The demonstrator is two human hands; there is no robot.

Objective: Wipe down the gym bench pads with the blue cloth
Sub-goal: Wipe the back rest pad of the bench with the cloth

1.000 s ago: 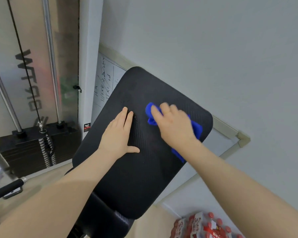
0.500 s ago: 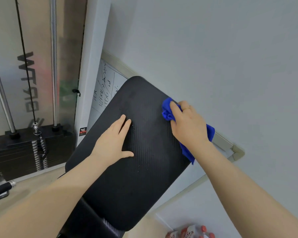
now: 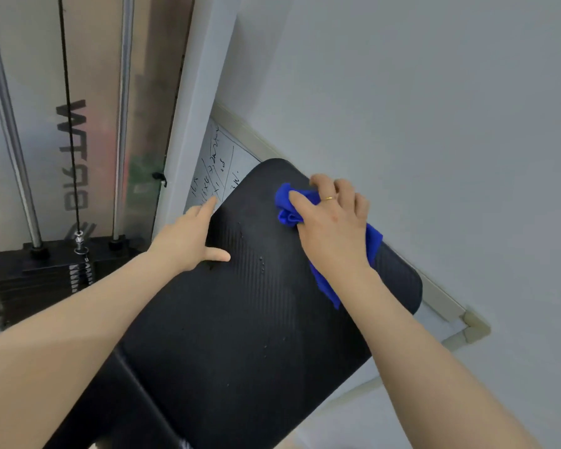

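The blue cloth (image 3: 290, 210) — soft, limp (judged light) — is bunched under the right hand (image 3: 332, 228), fingers clamped; the left hand (image 3: 188, 241), fingers spread, steadies the pad (image 3: 240, 319).

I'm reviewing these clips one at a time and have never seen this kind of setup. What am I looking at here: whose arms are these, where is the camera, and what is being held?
There is no machine here. A person wears a wide-angle camera on the head, so you look forward and down along their own bare arms. The big black slab is a gym bench pad, tilted up towards a pale wall. The right hand presses a bunched blue cloth against the pad's upper end, with the cloth's tail hanging out below the wrist. The left hand holds nothing; it lies flat along the pad's left edge, apparently steadying it. A few droplets show on the pad. Behind the pad leans a whiteboard with handwriting, and at the left stands a weight stack with guide rods.
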